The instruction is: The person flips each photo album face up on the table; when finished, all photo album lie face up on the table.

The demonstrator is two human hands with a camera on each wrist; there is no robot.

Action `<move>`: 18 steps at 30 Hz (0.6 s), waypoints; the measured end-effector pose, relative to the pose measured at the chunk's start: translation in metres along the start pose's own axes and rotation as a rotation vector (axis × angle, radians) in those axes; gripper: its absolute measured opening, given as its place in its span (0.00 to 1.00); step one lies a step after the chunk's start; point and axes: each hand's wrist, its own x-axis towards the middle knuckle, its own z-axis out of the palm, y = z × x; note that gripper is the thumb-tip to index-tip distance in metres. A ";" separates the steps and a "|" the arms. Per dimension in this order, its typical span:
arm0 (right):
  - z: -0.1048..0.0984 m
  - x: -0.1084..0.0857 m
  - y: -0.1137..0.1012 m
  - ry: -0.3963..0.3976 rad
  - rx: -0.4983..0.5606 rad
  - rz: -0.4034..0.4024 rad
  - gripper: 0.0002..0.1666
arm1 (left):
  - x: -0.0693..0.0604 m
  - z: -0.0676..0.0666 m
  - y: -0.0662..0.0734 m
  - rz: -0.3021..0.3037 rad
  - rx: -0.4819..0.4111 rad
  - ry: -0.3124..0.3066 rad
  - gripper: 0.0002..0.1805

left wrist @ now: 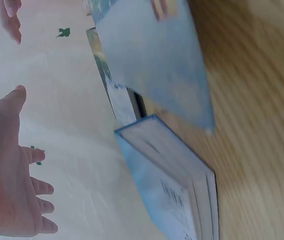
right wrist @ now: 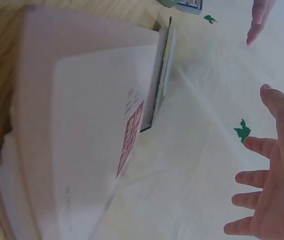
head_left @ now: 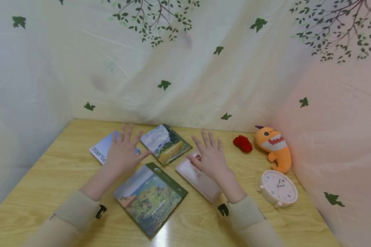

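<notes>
Both hands hover over the table with fingers spread and nothing in them. My left hand [head_left: 122,152] is above the blue Polaroid book [head_left: 100,151], hiding part of it. My right hand [head_left: 211,158] is over a pale pink book [head_left: 201,180] with red print, covering its upper right part. Between and below the hands lies a book with a painted garden cover [head_left: 154,202] and a green band. Behind it is another painted-cover book [head_left: 167,144] showing a field and cloudy sky. In the left wrist view the Polaroid book [left wrist: 166,180] shows its page edges.
On the right side are a red bundle [head_left: 243,143], an orange shark plush [head_left: 275,147] against the curtain, and a pink round clock [head_left: 278,188]. A white curtain [head_left: 185,85] with leaf and bird prints borders the wooden table [head_left: 49,192] at the back and sides.
</notes>
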 end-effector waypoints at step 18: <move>-0.029 0.044 -0.049 -0.057 0.068 -0.151 0.45 | 0.006 -0.016 -0.054 0.022 0.000 0.021 0.48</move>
